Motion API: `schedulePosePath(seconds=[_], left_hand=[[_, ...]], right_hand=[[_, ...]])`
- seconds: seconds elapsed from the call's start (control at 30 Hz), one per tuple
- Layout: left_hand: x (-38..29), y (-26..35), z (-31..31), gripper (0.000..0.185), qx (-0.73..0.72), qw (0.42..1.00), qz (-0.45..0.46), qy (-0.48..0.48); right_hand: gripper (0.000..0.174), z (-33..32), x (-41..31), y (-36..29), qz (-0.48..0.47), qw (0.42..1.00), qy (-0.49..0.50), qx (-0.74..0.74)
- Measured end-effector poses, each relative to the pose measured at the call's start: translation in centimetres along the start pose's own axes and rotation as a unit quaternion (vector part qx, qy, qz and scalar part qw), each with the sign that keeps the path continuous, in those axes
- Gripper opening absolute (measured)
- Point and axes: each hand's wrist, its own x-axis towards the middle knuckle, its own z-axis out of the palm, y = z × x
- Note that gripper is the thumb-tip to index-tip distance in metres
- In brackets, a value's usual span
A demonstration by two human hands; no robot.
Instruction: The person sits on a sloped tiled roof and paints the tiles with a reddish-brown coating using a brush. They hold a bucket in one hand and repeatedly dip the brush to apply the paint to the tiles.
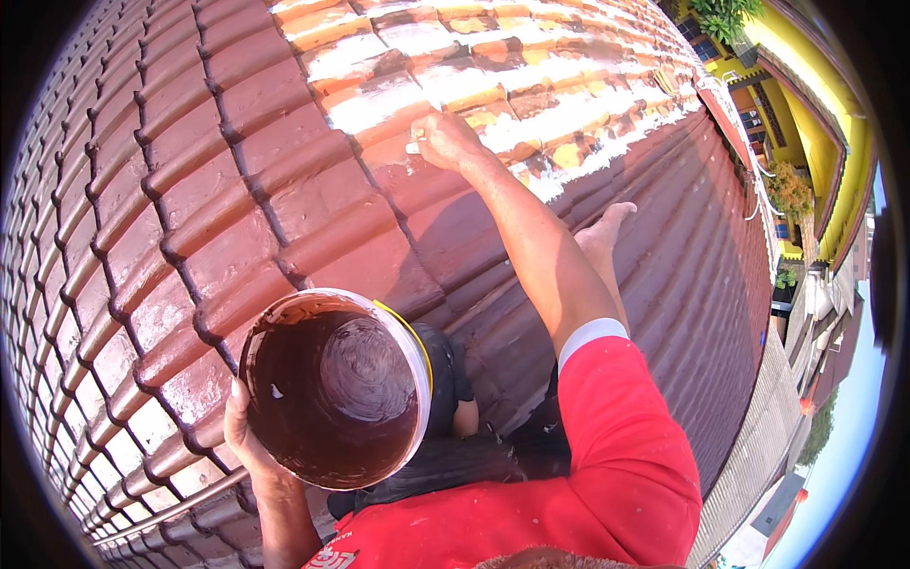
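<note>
My left hand (pixel 249 437) grips the left side of a round plastic paint bucket (pixel 423 398), its thumb up near the rim. The bucket tilts so that I look into it. Dark brown-red paint (pixel 284 427) coats the inner wall, and its bottom shows swirled brush marks. A yellow bail handle (pixel 409 327) hangs along the far rim. My right hand (pixel 448 142) is stretched out over the roof tiles, fingers curled around a small tool with a pale handle end (pixel 412 148); its working end is hidden or lost in glare. Beneath this hand, brown-red coating meets bare orange tile with white patches (pixel 377 99).
Coated roof tiles (pixel 320 171) spread left, with raised ribs and stepped edges. A shaded roof slope (pixel 661 306) falls away right, where my bare foot (pixel 604 227) rests. Past the roof edge stand a yellow building (pixel 803 135) and a grey corrugated roof (pixel 753 427), lower down.
</note>
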Motion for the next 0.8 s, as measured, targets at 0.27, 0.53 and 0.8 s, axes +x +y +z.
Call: schedulePosePath(seconds=[0.27, 0.53, 0.8], left_hand=[[0.1, -0.1, 0.0, 0.056, 0.010, 1.000, -0.002, -0.020], [-0.4, -0.3, 1.3, 0.052, 0.008, 1.000, 0.012, -0.010], [0.0, -0.3, 1.6, 0.050, 0.014, 1.000, 0.007, -0.005]], right_hand=[[0.013, 2.6, 0.5, -2.3, -0.074, 0.993, -0.070, -0.051], [0.018, -0.7, 2.1, 5.2, 0.094, 0.967, -0.072, 0.227], [0.014, -2.6, 0.2, 4.3, 0.048, 0.994, -0.033, -0.098]])
